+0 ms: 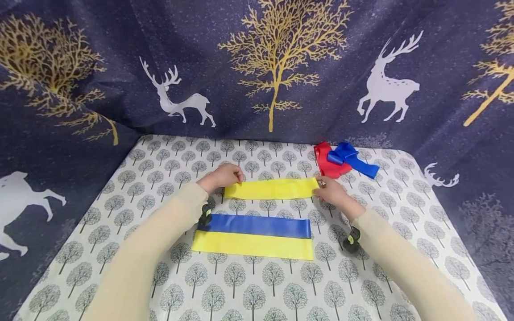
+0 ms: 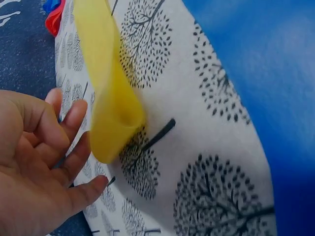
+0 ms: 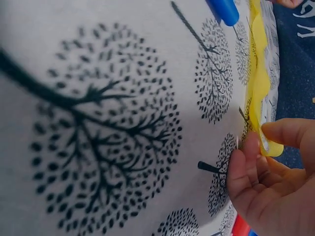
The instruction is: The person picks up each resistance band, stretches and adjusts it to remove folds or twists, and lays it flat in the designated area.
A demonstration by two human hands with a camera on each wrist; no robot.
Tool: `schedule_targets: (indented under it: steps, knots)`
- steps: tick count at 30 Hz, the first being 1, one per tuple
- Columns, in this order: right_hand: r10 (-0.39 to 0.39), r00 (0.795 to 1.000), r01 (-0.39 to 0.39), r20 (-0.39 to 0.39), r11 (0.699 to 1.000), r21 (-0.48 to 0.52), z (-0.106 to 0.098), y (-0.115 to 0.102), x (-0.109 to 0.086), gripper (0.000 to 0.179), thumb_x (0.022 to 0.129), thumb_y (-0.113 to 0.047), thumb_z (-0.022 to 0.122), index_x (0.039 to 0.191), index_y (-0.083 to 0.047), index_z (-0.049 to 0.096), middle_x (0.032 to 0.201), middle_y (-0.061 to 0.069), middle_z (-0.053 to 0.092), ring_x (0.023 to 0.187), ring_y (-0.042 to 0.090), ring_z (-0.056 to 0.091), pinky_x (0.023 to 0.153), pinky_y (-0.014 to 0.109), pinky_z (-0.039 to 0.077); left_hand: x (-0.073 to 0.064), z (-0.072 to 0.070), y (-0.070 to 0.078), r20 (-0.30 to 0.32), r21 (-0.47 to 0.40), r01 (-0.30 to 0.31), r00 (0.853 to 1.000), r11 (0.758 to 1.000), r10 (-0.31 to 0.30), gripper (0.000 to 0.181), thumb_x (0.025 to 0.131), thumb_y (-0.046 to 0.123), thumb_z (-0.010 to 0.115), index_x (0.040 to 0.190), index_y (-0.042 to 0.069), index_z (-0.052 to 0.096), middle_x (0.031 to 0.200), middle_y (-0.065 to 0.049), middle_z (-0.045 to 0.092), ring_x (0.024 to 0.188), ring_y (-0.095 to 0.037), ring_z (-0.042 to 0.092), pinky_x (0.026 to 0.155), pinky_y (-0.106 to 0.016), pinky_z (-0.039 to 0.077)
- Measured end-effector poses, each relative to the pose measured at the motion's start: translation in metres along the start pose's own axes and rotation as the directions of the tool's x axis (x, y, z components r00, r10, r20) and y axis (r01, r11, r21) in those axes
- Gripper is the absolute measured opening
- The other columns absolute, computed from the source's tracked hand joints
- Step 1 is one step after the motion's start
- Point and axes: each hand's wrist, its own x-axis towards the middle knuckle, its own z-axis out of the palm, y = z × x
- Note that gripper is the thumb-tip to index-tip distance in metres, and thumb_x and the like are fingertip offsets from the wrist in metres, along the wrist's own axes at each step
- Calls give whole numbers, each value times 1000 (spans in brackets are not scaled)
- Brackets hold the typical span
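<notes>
From the head view, I see a yellow band stretched left to right across the middle of the desk, which wears a white cloth printed with trees. The left hand is at the band's left end, fingers near its far edge; the right hand holds the right end. Nearer lies a flat blue band, and along its near side, edge to edge, a wider-looking yellow strip. At the far right, a crumpled red band and a bunched blue ribbon lie together, touching. A dark curtain with deer and golden trees hangs behind.

From the left wrist, the left hand's fingers are loosely bent and spread apart beside the yellow band, whose left end bulges into a rounded loop. One fingertip comes right up to its edge; whether it touches, I cannot tell. The flat blue band fills the side closest to this camera.

From the right wrist, the right hand pinches the yellow band's right end between thumb and fingers, the gap narrow. The band runs off leftward with a wavy edge, towards a sliver of the left hand.
</notes>
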Motion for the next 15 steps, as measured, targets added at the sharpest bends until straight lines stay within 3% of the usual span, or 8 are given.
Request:
schedule_targets:
  steps: [4, 8, 12, 15]
  knots:
    - [-8, 1000, 9, 13, 998, -59, -1, 1, -3, 65, 99, -18, 62, 153, 7, 37, 94, 14, 64, 63, 9, 57, 59, 24, 49, 4, 8, 9, -22, 50, -2, 1000, 999, 3, 20, 100, 11, 59, 112, 4, 72, 126, -15, 72, 95, -22, 64, 94, -34, 53]
    - [-13, 1000, 14, 9, 997, -75, -2, 1, -4, 65, 100, -22, 62, 152, 7, 37, 103, 19, 65, 63, 11, 56, 60, 25, 48, 10, 20, 26, 18, 62, -66, 998, 996, 65, 28, 100, 13, 59, 124, 5, 70, 135, -14, 68, 127, -30, 62, 116, -44, 46]
    - [-18, 1000, 18, 6, 995, -97, -1, 1, -4, 63, 100, -21, 61, 151, 8, 39, 102, 19, 65, 63, 11, 56, 61, 25, 49, 17, 32, 45, 98, 75, -119, 989, 990, 111, 32, 102, 15, 58, 130, 4, 68, 139, -14, 66, 130, -31, 60, 117, -43, 46]
    - [-18, 1000, 19, 11, 995, -94, -1, 1, -4, 62, 101, -21, 60, 151, 9, 39, 102, 20, 65, 64, 11, 56, 62, 25, 49, 22, 40, 57, 125, 122, -139, 984, 983, 124, 30, 103, 19, 57, 126, 4, 70, 134, -13, 69, 119, -27, 65, 114, -43, 47]
